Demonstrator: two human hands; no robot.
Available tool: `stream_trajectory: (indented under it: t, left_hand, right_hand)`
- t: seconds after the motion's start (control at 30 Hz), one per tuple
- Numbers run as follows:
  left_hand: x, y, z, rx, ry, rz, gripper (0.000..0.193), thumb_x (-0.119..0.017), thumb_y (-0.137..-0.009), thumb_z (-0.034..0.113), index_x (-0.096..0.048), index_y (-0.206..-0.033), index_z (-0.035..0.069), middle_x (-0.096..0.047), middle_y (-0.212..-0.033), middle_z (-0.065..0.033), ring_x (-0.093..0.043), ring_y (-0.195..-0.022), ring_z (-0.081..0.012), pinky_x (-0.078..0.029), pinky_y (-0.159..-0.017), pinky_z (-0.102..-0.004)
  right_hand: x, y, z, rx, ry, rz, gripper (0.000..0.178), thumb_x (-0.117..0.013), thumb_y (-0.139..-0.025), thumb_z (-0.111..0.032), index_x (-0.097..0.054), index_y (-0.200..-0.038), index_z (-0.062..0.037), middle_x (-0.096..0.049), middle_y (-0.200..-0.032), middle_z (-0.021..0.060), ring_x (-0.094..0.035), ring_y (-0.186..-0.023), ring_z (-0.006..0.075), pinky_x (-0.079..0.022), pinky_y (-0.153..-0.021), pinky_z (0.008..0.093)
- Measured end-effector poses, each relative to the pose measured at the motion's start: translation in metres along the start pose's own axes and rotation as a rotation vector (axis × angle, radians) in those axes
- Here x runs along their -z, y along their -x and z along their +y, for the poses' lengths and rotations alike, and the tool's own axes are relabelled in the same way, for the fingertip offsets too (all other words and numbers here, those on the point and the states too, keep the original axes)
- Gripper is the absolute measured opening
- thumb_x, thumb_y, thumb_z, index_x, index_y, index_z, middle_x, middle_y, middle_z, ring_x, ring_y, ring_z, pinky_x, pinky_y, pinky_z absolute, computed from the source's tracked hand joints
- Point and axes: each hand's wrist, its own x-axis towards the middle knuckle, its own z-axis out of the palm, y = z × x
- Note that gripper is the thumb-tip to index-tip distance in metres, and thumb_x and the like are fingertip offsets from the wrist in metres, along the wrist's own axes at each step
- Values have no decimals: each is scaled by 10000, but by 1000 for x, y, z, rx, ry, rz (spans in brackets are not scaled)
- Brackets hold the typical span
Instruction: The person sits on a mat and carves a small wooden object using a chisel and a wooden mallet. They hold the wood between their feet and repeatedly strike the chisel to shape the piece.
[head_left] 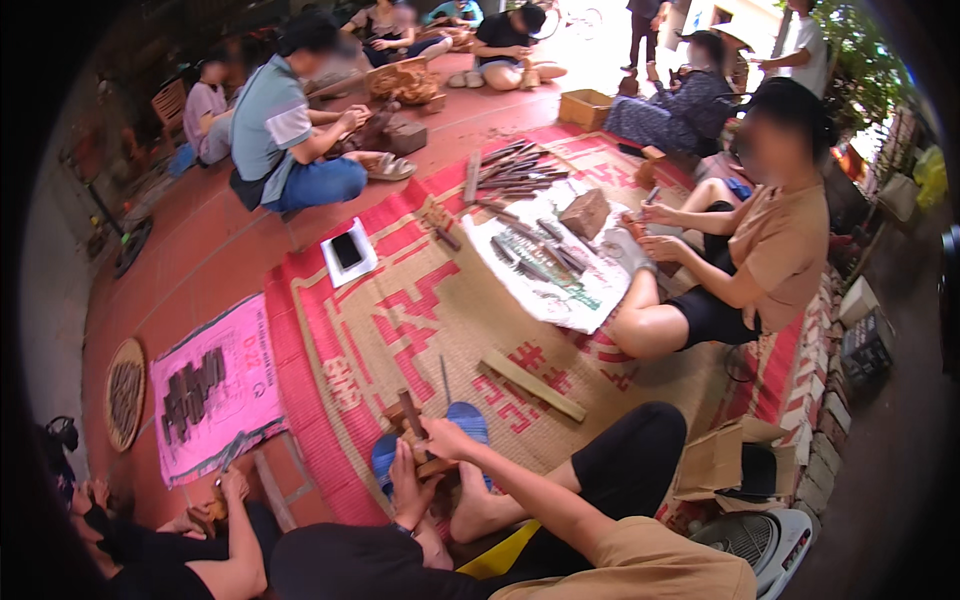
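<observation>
My left hand [405, 487] is low in front of me between my feet, fingers pointing up and closed against a small brown wooden block [432, 467]. Just above it, my right hand [447, 440] is closed around the lower end of a dark brown wooden stick [408, 408], which stands nearly upright. More brown wood shows behind the stick, partly hidden by the hands. A pair of blue sandals [467, 418] lies around this work. Beyond them a thin dark rod [445, 378] rests on the patterned mat [420, 300].
A pale wooden strip [532, 385] lies ahead. A co-worker [775, 225] sits right, beside a white sheet [540, 300] of dark wood pieces. Left are a pink sheet [245, 385] and a round basket [125, 350]. An open carton [710, 460] and a fan [755, 540] stand near right.
</observation>
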Motion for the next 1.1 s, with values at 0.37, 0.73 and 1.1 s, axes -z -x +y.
stream_trajectory:
  t: [0.37,0.73,1.1]
  left_hand:
    - [9,-9,15,32,55,-14,1020,-790,-750,354,-217,-1495,-43,-296,-1511,-280,-331,-1372,-432,-280,-1108,-467]
    - [2,-11,9,124,36,-18,1079,-856,-663,272,-243,-1502,-19,-303,-1529,-238,-367,-1350,-411,-305,-1104,-447]
    - [1,-9,10,153,36,-20,1117,-878,-640,286,-240,-1513,6,-343,-1505,-238,-378,-1349,-399,-310,-1107,-450]
  right_hand:
    - [19,-9,1,-250,-186,-240,458,-728,-759,-272,-607,-1138,-46,-681,-953,196,-667,-885,345,-519,-786,419]
    - [38,13,32,-468,-1186,251,165,-669,-904,-87,-572,-998,8,-628,-899,96,-666,-763,192,-607,-689,318]
    - [8,13,44,-326,-924,66,201,-729,-862,-103,-587,-977,-21,-619,-886,43,-622,-835,142,-551,-762,318]
